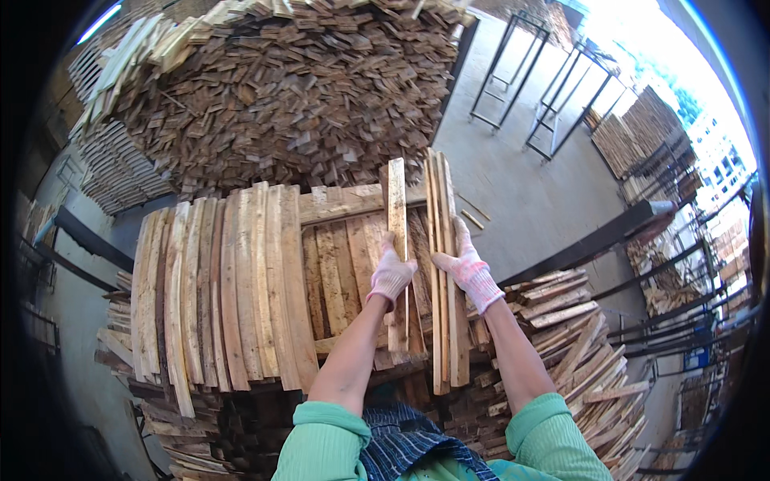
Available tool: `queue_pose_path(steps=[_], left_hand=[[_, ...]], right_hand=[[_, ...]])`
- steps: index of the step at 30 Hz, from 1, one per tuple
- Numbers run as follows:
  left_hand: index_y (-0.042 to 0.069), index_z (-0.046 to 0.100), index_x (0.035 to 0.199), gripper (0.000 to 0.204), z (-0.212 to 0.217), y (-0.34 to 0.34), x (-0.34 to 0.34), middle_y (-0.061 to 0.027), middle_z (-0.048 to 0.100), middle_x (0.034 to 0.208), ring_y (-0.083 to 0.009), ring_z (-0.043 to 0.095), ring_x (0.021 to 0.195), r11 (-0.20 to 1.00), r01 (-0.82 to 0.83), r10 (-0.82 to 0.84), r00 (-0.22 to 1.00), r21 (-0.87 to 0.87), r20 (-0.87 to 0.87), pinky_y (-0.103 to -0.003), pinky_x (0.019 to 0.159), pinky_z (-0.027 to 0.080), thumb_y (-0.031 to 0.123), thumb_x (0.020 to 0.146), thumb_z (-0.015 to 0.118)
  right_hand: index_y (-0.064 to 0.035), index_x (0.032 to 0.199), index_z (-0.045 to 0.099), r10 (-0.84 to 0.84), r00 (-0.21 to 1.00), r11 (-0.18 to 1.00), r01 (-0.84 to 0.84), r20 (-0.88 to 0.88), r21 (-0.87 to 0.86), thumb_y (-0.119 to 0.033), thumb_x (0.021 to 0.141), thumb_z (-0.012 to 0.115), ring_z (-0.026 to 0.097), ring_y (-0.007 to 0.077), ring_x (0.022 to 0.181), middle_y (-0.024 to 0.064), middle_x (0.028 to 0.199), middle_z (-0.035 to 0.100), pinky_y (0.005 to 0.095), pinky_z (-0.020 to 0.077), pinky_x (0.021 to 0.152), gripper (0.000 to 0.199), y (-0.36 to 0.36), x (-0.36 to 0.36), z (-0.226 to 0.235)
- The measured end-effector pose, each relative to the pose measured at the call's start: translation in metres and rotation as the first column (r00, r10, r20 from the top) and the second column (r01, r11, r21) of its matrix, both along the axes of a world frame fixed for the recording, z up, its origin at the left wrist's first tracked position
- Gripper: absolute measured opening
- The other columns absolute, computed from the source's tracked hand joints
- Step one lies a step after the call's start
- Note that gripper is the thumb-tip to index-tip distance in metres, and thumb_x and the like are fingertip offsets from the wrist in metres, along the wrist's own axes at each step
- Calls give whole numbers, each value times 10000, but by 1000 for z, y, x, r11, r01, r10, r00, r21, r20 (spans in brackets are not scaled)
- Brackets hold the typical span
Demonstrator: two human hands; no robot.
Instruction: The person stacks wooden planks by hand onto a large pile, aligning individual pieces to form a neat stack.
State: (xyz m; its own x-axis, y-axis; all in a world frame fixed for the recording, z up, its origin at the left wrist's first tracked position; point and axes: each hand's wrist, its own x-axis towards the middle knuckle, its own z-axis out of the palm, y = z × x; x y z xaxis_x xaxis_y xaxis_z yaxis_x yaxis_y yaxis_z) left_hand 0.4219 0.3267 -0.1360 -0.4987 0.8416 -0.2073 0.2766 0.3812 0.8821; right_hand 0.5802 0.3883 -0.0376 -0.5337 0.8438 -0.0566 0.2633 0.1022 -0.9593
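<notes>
Forearms (349, 345) reach forward, left fingers (389, 241) clasping a slat (397, 196), right fingers (463, 236) several boards (440, 321).

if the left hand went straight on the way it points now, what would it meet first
Setting aside the plank it holds, the left hand would probably meet the crosswise board beyond it first; depth is unclear, so it might pass above.
</notes>
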Motion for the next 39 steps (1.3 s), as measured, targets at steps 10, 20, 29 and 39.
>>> queue_pose_path(steps=[10, 20, 29, 39], left_hand=[[108, 227, 1560, 843, 124, -214, -145, -120, 460, 1410, -177, 575, 1179, 918, -134, -55, 890, 374, 452, -327, 950, 524, 24, 879, 715], [51, 233, 1559, 956, 156, -445, -356, -212, 394, 1543, -336, 346, 1460, 981, -192, 174, 912, -11, -371, -397, 1228, 255, 151, 784, 782], [197, 281, 1557, 850, 45, -477, -409, -260, 524, 1331, -465, 492, 1245, 686, -555, 16, 658, -470, -753, -527, 1051, 426, 283, 843, 734], [37, 406, 1429, 682, 30, -475, -440, -244, 534, 1336, -434, 512, 1246, 794, -562, 290, 683, -230, -670, -493, 1049, 438, 258, 873, 732]], right_hand=[[-79, 1612, 131, 104, 993, 981, -93, 61, -168, -51, 811, 753, 506, 267, 1313, 181, 1509, 440, 326, 413, 1096, 1014, -50, -96, -14], [-203, 1622, -18, 45, 812, 979, -152, 582, 137, -228, 854, 690, 341, 527, 1415, 430, 1542, 209, 469, 329, 1173, 1045, -55, -160, -89], [-204, 1623, 73, 59, 691, 970, -210, 721, 121, -341, 983, 582, 447, 550, 1326, 445, 1527, 221, 462, 385, 1121, 828, -129, -264, -54], [-215, 1620, 115, -22, 793, 938, -194, 609, 286, -268, 972, 557, 548, 512, 1199, 404, 1396, 436, 498, 476, 1000, 787, -126, -255, -85]])
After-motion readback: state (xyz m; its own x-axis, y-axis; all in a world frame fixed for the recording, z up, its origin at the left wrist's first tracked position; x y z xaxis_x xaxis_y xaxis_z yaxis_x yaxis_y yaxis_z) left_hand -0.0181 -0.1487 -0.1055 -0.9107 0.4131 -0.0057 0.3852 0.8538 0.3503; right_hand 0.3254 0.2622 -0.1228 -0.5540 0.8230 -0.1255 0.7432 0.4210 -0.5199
